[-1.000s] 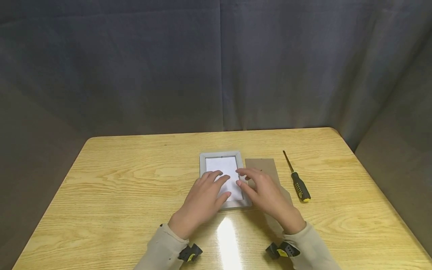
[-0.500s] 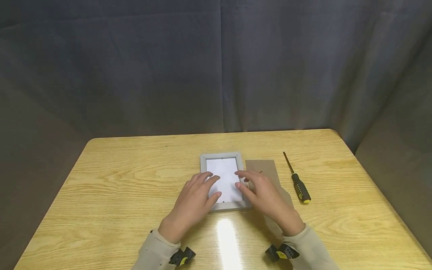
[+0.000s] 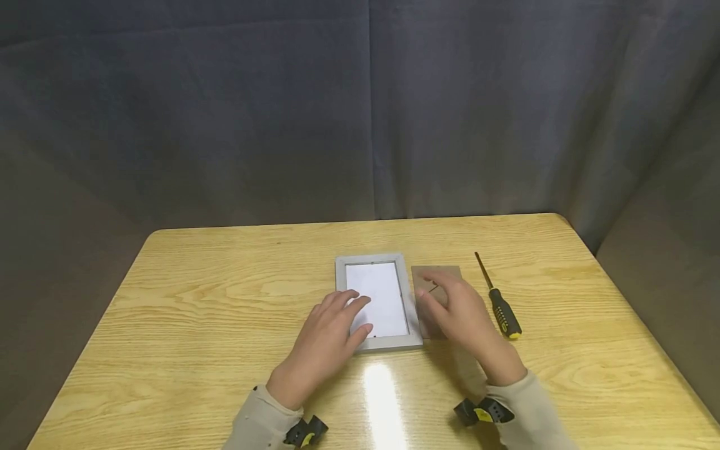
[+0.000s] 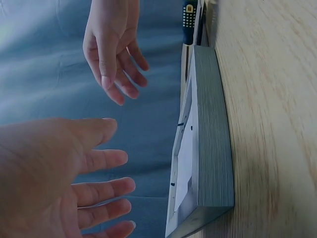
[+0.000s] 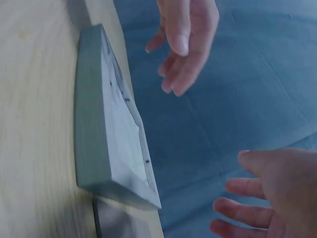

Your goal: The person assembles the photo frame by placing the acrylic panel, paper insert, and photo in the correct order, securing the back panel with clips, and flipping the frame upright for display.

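Picture frame (image 3: 390,342): grey, rectangular, lying flat on the table (image 3: 225,300) near its middle; long sides run away from the person.
Frame opening: filled by a white sheet (image 3: 379,300); small dark tabs (image 4: 173,184) stand along the inner edge.
Left hand (image 3: 329,331): above the left near part of the frame; fingers extended in a relaxed spread, thumb apart from them; grips nothing. Both wrist views show a gap between the fingertips and the frame.
Right hand (image 3: 464,312): above the brown board, to the right of the frame; fingers loosely bent, thumb separated from the index finger; grips nothing. The right wrist view shows it well apart from the frame.
Brown board (image 3: 430,326): flat on the table, just beside the frame's right side, partly covered from view by the right hand; one short dark mark shows on its face.
Screwdriver (image 3: 497,303): on the table, right of the board — black handle with a yellow end toward the person, shaft pointing away.
Wrist units: one black-and-yellow device (image 3: 306,431) at the left wrist, a matching unit (image 3: 482,411) at the right.
Sleeves (image 3: 261,419): beige, on both forearms.
Backdrop: dark curtain (image 3: 253,125) behind the table.
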Action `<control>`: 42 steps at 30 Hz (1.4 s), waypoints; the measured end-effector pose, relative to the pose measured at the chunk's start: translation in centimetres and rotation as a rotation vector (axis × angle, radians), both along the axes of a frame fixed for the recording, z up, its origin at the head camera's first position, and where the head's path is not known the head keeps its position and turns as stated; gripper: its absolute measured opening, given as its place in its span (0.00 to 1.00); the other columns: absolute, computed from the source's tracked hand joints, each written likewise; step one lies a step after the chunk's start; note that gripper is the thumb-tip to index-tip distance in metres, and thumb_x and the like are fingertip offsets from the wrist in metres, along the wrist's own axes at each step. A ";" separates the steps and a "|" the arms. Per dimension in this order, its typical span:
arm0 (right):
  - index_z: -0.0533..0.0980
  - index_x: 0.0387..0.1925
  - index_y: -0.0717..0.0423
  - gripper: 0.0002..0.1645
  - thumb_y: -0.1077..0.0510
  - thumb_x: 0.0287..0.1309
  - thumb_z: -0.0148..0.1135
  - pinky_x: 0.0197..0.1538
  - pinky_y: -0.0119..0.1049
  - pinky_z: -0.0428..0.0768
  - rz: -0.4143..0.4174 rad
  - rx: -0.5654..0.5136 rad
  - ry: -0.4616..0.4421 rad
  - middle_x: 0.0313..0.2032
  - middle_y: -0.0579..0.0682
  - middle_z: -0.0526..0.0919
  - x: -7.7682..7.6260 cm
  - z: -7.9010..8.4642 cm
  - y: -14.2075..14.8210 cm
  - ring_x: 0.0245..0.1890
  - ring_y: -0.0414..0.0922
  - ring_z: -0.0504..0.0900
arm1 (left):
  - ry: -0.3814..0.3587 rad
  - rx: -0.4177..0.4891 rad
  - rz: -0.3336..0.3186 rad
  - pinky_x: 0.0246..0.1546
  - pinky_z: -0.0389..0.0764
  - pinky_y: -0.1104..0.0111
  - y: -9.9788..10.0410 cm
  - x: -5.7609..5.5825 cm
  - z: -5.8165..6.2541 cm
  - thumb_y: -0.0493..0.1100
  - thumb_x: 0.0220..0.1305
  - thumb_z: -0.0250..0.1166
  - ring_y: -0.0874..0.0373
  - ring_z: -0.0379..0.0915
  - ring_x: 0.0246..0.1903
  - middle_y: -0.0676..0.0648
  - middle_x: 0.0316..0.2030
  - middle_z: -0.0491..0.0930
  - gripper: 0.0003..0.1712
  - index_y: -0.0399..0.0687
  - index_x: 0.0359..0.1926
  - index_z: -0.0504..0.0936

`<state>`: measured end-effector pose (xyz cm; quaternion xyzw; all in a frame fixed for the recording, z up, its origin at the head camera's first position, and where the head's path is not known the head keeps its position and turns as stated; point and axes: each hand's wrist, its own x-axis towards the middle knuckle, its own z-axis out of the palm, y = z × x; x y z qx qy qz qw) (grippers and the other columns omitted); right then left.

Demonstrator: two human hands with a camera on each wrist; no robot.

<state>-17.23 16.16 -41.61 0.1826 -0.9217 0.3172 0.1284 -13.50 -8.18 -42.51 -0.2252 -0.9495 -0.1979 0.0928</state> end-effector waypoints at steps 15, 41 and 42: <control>0.75 0.56 0.59 0.29 0.47 0.55 0.62 0.53 0.57 0.72 -0.115 0.159 -0.137 0.54 0.60 0.78 -1.3 -1.9 2.3 0.54 0.60 0.74 | 0.004 -0.042 -0.036 0.58 0.66 0.54 0.9 0.7 -0.2 0.56 0.64 0.56 0.48 0.64 0.60 0.45 0.58 0.73 0.26 0.51 0.60 0.75; 0.75 0.53 0.63 0.31 0.55 0.47 0.70 0.35 0.49 0.77 -0.202 0.346 -0.278 0.40 0.63 0.78 -1.2 -2.7 3.3 0.36 0.53 0.77 | 0.027 -0.064 -0.118 0.54 0.71 0.56 3.0 1.8 -1.5 0.54 0.64 0.56 0.52 0.67 0.57 0.46 0.56 0.75 0.24 0.50 0.57 0.76; 0.75 0.53 0.64 0.30 0.55 0.48 0.69 0.36 0.49 0.77 -0.202 0.342 -0.277 0.40 0.63 0.78 -1.2 -2.8 3.3 0.36 0.53 0.77 | 0.024 -0.067 -0.120 0.54 0.71 0.56 3.1 1.9 -1.5 0.55 0.64 0.56 0.52 0.67 0.57 0.46 0.56 0.75 0.24 0.50 0.57 0.76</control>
